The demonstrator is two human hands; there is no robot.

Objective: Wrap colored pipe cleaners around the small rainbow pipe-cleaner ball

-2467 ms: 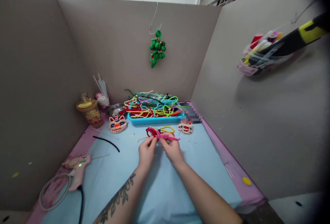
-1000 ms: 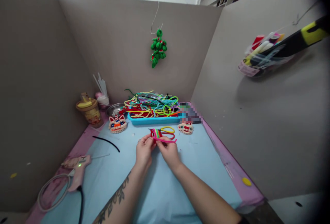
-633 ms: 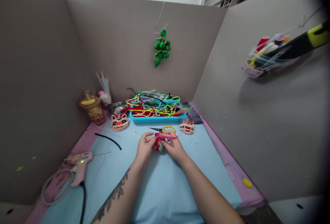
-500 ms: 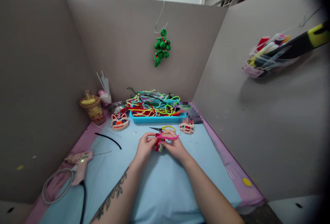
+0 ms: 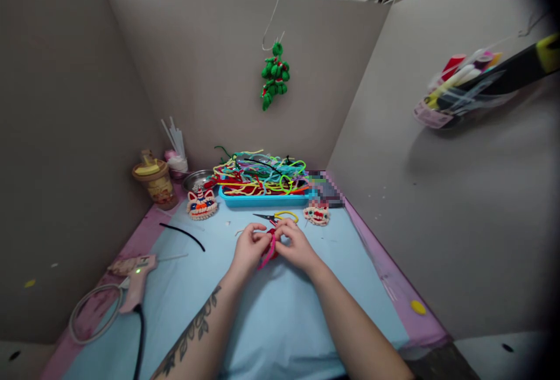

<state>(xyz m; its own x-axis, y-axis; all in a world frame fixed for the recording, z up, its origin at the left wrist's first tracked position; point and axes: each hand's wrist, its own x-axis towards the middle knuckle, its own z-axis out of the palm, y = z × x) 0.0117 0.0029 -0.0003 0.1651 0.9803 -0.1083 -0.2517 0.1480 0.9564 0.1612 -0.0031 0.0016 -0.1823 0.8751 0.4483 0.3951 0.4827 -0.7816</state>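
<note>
My left hand (image 5: 252, 246) and my right hand (image 5: 296, 245) meet over the blue cloth, fingers closed around a small red pipe-cleaner piece (image 5: 273, 252). A bright pink pipe cleaner (image 5: 268, 256) runs down across it, its loose end pointing toward me below my left fingertips. My fingers hide much of the red piece. Just beyond my hands lie scissors (image 5: 280, 217) with yellow handles. Two pipe-cleaner animal faces lie farther back: one with orange and blue parts (image 5: 202, 205) on the left, a cream and red one (image 5: 317, 214) on the right.
A blue tray (image 5: 262, 201) heaped with coloured pipe cleaners stands at the back. On the left are a pink glue gun (image 5: 136, 284) with its cord, a black pipe cleaner (image 5: 182, 235), a lidded cup (image 5: 155, 183) and a metal bowl (image 5: 199, 180). Grey panels (image 5: 245, 77) enclose the table.
The pink pipe cleaner pointed right over my right hand; now it hangs down toward me. The red piece has turned and is more covered by my fingers. The view has shifted slightly.
</note>
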